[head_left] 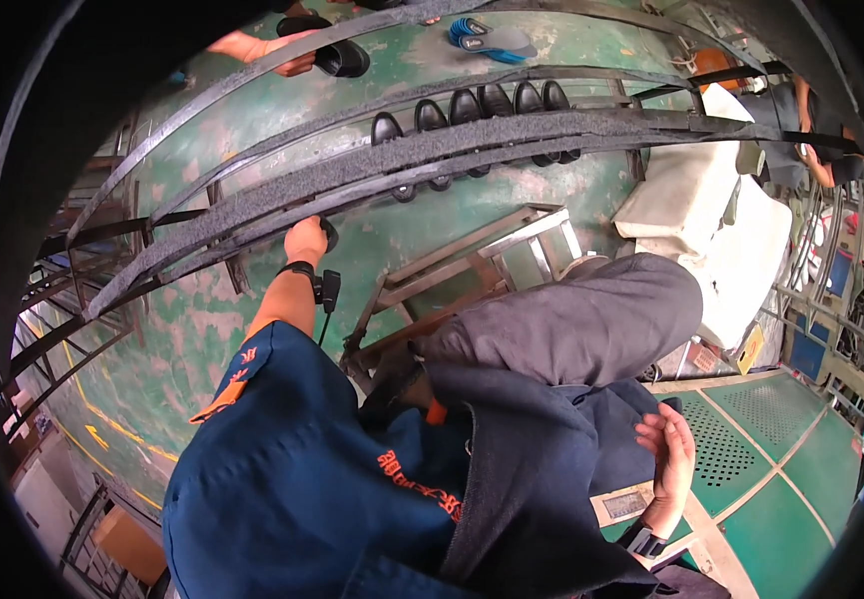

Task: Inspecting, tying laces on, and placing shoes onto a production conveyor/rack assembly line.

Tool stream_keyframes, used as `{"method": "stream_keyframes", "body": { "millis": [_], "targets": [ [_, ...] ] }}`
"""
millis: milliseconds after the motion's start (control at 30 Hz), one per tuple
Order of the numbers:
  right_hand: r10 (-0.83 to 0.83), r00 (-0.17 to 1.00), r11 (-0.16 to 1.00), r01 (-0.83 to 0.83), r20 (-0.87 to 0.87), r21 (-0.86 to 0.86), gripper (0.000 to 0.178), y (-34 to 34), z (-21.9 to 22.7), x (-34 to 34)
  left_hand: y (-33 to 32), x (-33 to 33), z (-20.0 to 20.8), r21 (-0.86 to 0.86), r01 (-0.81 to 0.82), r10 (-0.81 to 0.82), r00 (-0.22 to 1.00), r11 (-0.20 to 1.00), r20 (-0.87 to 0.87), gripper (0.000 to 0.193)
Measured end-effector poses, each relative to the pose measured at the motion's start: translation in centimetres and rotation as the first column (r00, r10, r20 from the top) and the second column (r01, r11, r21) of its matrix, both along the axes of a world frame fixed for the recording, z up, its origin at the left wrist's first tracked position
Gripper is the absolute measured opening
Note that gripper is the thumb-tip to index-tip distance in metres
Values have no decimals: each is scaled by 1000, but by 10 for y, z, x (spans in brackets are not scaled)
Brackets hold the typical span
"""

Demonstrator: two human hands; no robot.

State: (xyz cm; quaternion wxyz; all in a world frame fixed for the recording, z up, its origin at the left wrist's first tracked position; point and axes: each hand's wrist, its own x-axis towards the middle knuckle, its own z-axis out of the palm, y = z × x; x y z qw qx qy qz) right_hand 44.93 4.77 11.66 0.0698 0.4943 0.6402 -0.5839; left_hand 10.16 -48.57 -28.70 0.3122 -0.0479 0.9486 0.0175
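Observation:
My left hand reaches down to the left, just below the padded rack rail, its fingers closed round a dark, rounded thing that looks like a black shoe. Most of that thing is hidden. Above, several black shoes stand in a row along the rack. On the right, my right hand is held up beside my lap with its fingers apart and slightly bent, and nothing shows in it. Under it lies a green perforated panel with pale edging.
A metal frame stool stands before my knees. Another person's hand holds a black shoe beyond the rack. Blue-and-grey footwear lies on the green floor. White sacks lie at right, near another person.

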Motion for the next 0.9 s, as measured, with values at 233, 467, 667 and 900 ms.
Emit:
{"method": "stream_keyframes", "body": {
  "millis": [233, 467, 667, 900],
  "targets": [
    [29, 999, 999, -30, -16, -38, 45, 1, -13, -5, -17, 39, -45, 242, 143, -194, 960, 960, 202, 47],
    [64, 996, 993, -57, -69, 102, 38, 33, 41, 37, 175, -7, 56, 791, 49, -269, 952, 610, 148, 45],
    [-71, 970, 974, 118, -232, 195, 38, 71, 108, 90, 326, -8, 279, 954, -79, -135, 983, 289, 123, 40],
    [-539, 654, 454, 756, -530, 472, 30, 4, 180, 339, 447, 57, 373, 921, 388, -495, 795, -30, -351, 28]
  ]
}}
